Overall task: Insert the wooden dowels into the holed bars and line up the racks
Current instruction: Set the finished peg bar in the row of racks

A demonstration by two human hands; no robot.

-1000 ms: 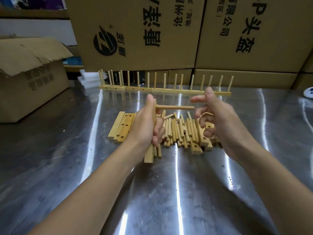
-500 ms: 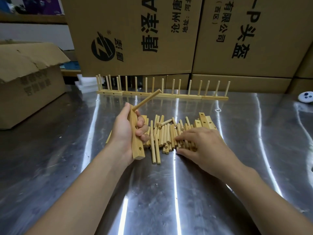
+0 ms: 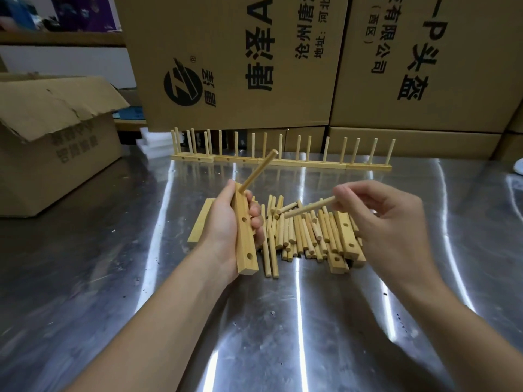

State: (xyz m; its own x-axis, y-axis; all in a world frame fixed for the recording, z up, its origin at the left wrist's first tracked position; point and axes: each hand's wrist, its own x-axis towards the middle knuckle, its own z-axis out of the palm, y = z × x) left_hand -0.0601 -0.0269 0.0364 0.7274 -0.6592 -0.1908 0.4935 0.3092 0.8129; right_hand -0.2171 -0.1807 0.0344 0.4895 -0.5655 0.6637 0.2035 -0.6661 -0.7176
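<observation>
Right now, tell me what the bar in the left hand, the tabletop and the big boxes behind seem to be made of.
Bar: pale unpainted wood, matte, with faint grain and drilled holes. Tabletop: probably stainless steel with a brushed finish; it throws streaky light reflections. Boxes: brown cardboard, matte, with black print.

On the table (image 3: 85, 278) a pile (image 3: 300, 236) of dowels lay centred, with loose bars (image 3: 346, 236) at its right edge and a lone bar (image 3: 201, 222) to its left. In front of the lone bar the left hand (image 3: 226, 230) gripped a bar (image 3: 245, 239), with a seated dowel (image 3: 259, 171) in its far end. Above the pile the right hand (image 3: 387, 222) pinched a dowel (image 3: 310, 206). Racks (image 3: 283, 157) stood in a row behind, boxes (image 3: 283, 66) behind those, and an open box (image 3: 56, 142) at left.
</observation>
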